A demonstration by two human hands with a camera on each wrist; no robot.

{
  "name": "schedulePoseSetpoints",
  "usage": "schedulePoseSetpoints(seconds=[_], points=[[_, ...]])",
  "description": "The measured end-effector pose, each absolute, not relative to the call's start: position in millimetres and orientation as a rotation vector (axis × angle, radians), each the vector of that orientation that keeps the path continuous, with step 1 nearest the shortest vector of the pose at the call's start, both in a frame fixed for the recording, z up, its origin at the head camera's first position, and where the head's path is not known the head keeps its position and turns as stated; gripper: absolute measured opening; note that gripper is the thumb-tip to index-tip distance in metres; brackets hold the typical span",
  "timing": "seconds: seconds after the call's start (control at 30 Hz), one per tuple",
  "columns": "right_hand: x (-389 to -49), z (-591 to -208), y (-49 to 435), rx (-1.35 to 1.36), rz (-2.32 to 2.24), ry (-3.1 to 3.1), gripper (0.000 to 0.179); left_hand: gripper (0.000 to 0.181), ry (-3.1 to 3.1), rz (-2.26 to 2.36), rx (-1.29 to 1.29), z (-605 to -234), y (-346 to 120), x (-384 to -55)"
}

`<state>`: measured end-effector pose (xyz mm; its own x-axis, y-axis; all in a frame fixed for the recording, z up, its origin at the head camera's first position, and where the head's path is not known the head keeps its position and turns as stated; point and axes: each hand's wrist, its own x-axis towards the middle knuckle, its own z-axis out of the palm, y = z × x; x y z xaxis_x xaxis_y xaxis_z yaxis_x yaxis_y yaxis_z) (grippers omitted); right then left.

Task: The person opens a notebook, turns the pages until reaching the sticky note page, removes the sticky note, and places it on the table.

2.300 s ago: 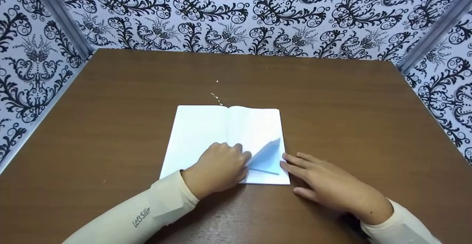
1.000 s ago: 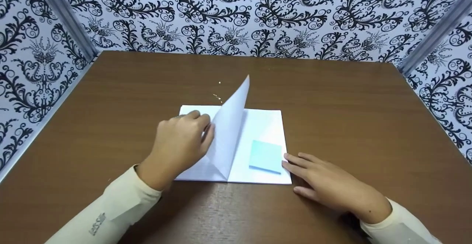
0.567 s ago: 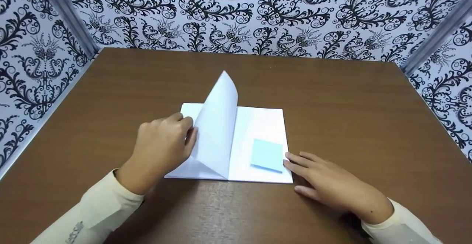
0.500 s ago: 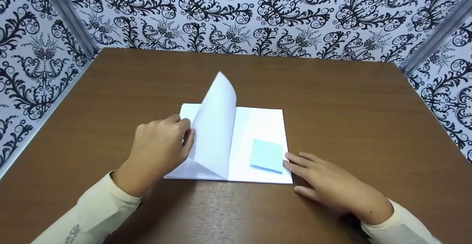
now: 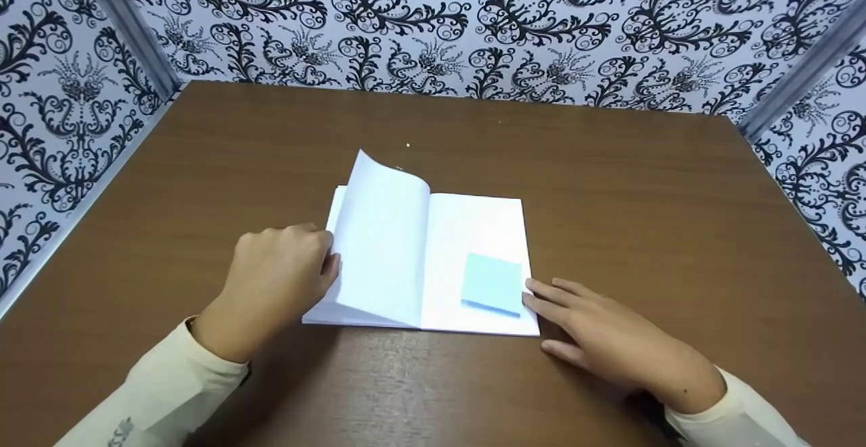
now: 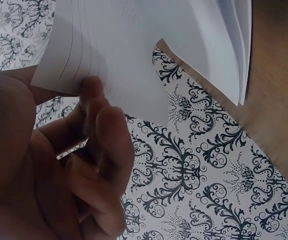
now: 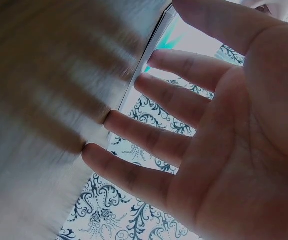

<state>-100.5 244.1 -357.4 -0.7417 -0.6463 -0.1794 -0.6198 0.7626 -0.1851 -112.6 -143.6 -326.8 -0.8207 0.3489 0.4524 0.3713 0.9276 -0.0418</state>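
An opened notebook (image 5: 473,224) with white pages lies near the middle of the brown table. My left hand (image 5: 281,274) pinches the outer edge of a raised page (image 5: 385,244), which curves over the notebook's left half. In the left wrist view, faint ruled lines show on that page (image 6: 66,45) between thumb and finger. A light blue sticky note pad (image 5: 492,283) sits on the lower part of the right page. My right hand (image 5: 602,332) rests with spread, fairly straight fingers on the table, fingertips at the notebook's right edge.
The brown table (image 5: 643,197) is bordered by black-and-white patterned walls (image 5: 433,34) at the back and sides. Tiny white specks (image 5: 408,145) dot the wood behind the notebook.
My left hand has swung the page from the right side over to the left, uncovering the blue sticky note pad. The right hand has stayed at the notebook's right edge.
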Motion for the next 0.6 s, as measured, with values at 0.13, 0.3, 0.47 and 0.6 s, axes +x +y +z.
schedulePoseSetpoints(seconds=[0.13, 0.3, 0.47, 0.6], points=[[-100.3, -358.5, 244.2, -1.014, -0.154, 2.735, 0.056, 0.039, -2.671, -0.051, -0.503, -330.8, -145.6, -113.1], [-100.1, -358.7, 243.9, -1.017, -0.153, 2.739, 0.056, 0.038, -2.713, -0.012, -0.502, -336.7, -147.9, -115.2], [-100.2, -358.2, 244.3, -1.005, -0.165, 2.739, 0.056, 0.039, -2.741, 0.0, -0.504, -340.1, -150.3, -116.6], [-100.3, -358.3, 244.0, -1.005, -0.167, 2.737, 0.056, 0.039, -2.764, 0.009, -0.506, -341.4, -151.8, -116.7]])
